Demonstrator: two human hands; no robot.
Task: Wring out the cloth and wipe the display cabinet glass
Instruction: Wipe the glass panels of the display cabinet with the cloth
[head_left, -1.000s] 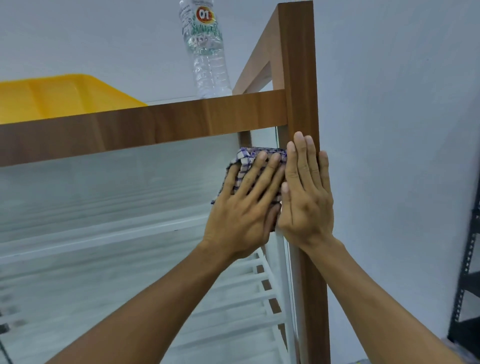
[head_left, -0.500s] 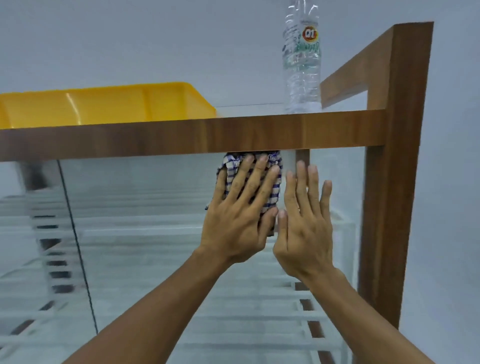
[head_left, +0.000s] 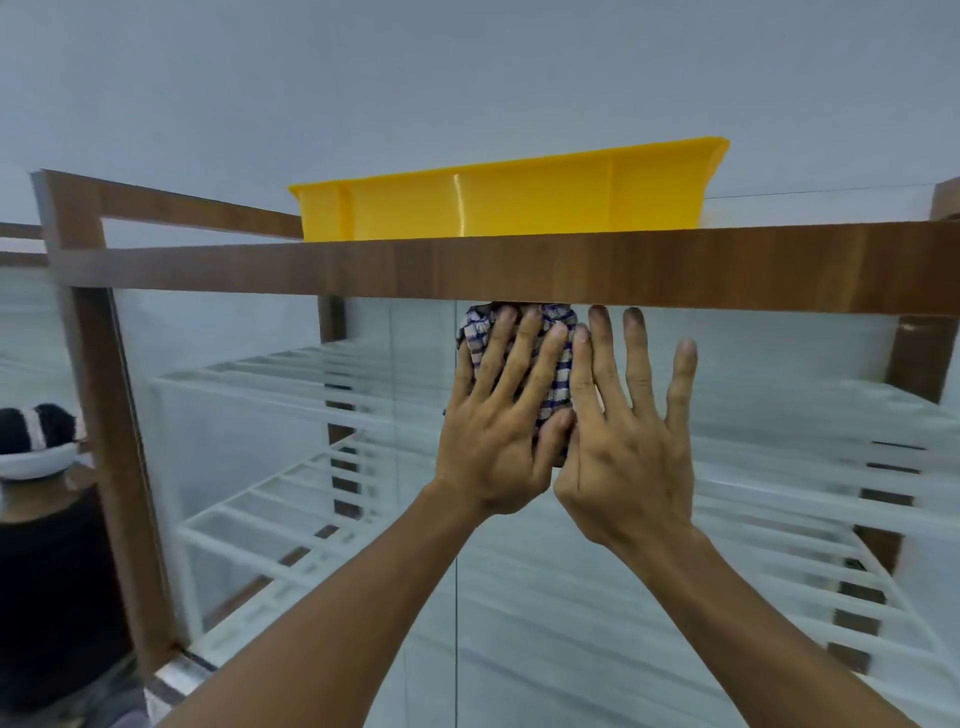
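A blue-and-white checked cloth (head_left: 556, 387) is pressed flat against the cabinet's front glass (head_left: 260, 415), right under the wooden top rail (head_left: 519, 270). My left hand (head_left: 501, 415) lies spread over the cloth and pins it to the pane. My right hand (head_left: 631, 441) rests flat beside it, fingers apart, its thumb side touching the cloth's right edge and its fingertips just below the rail. Most of the cloth is hidden under my left hand.
A yellow plastic tub (head_left: 519, 200) stands on the cabinet top. White slatted shelves (head_left: 311, 493) show behind the glass. Wooden posts frame the cabinet at the left (head_left: 104, 415) and right (head_left: 914, 358). A person in dark clothes (head_left: 47, 545) stands at the far left.
Both hands and the cloth have slid left along the top of the glass, away from the right post. The water bottle has left the view; the left post and a person now show.
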